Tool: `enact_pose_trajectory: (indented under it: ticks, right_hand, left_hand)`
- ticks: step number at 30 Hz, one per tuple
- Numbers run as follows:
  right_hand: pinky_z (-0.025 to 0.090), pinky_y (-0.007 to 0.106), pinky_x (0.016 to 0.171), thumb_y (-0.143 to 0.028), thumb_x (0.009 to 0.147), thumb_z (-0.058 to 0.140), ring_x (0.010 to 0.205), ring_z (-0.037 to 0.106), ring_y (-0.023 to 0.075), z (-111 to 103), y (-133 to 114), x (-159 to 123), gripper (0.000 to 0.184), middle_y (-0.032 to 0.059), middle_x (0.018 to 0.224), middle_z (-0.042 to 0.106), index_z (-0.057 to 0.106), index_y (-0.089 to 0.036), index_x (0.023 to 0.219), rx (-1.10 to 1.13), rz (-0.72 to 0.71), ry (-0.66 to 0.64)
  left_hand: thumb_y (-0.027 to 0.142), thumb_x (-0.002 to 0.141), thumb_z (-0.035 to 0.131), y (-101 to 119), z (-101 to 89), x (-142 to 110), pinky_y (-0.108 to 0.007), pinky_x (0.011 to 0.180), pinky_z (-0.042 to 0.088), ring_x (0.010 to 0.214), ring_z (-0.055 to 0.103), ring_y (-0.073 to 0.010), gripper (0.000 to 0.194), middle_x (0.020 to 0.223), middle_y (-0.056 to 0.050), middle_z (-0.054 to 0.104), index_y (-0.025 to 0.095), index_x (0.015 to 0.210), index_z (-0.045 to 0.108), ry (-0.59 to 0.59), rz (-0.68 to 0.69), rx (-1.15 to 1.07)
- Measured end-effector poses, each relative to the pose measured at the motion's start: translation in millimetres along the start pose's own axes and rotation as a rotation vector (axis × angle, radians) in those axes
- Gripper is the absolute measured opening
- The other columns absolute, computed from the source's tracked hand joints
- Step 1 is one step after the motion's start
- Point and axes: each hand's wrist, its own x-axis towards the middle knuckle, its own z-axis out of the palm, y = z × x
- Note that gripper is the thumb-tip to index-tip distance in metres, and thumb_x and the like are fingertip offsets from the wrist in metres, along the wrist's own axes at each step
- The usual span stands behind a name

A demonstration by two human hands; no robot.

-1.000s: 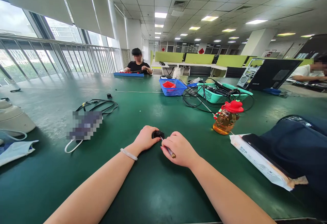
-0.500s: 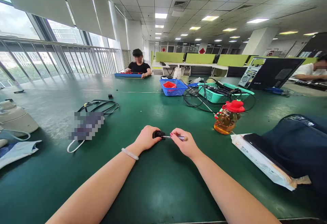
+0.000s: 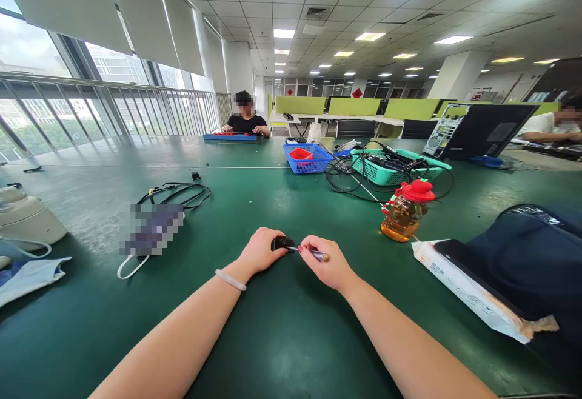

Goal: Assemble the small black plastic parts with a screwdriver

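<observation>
My left hand (image 3: 260,250) rests on the green table (image 3: 282,332) with its fingers closed on a small black part (image 3: 282,243). My right hand (image 3: 324,262) pinches a thin metal screwdriver (image 3: 313,254) with a brownish end. The tool lies nearly level, its tip touching the right side of the black part. A white bracelet (image 3: 230,279) sits on my left wrist.
An amber bottle with a red lid (image 3: 404,211) stands at the right, next to a white packet (image 3: 473,293) and a dark bag (image 3: 531,259). Blue (image 3: 307,156) and teal (image 3: 395,167) baskets with cables lie behind. A black cable (image 3: 175,194) and face mask (image 3: 27,274) lie left. Two people sit farther off.
My right hand has turned the screwdriver from steeply angled, handle toward me, to nearly level, its tip at the black part. The left hand has kept its hold.
</observation>
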Motion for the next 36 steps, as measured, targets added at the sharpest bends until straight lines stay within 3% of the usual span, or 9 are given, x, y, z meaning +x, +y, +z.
enact_pose_trajectory:
  ticks: [14, 23, 36]
  right_hand:
    - [0.038, 0.025, 0.063, -0.031, 0.089, 0.049, 0.064, 0.052, 0.0138, 1.6, -4.6, -2.1, 0.019, -0.0022, 0.065, 0.061, 0.056, -0.023, 0.073, -0.145, -0.072, 0.000]
    - [0.038, 0.027, 0.066, -0.026, 0.088, 0.049, 0.062, 0.050, 0.0141, 1.4, -9.4, -2.7, 0.018, -0.0016, 0.066, 0.062, 0.054, -0.023, 0.071, -0.226, -0.215, -0.016]
    - [0.039, 0.027, 0.065, -0.030, 0.088, 0.050, 0.065, 0.052, 0.0148, 1.0, -4.7, -1.6, 0.018, -0.0012, 0.067, 0.063, 0.057, -0.023, 0.074, -0.177, -0.092, -0.049]
  left_hand:
    - [0.033, 0.078, 0.067, 1.9, -1.3, -1.1, -0.041, 0.096, 0.047, 0.108, 0.058, -0.0266, 0.031, 0.105, -0.006, 0.072, 0.023, 0.107, 0.069, 0.000, 0.007, 0.000]
    - [0.034, 0.080, 0.065, 1.0, 0.3, -0.1, -0.040, 0.097, 0.047, 0.108, 0.059, -0.0262, 0.028, 0.104, -0.005, 0.072, 0.025, 0.106, 0.070, 0.011, 0.008, 0.007]
    - [0.036, 0.082, 0.062, -0.7, 1.3, -1.2, -0.042, 0.100, 0.046, 0.109, 0.059, -0.0262, 0.030, 0.106, -0.007, 0.071, 0.023, 0.108, 0.069, 0.009, 0.008, 0.011]
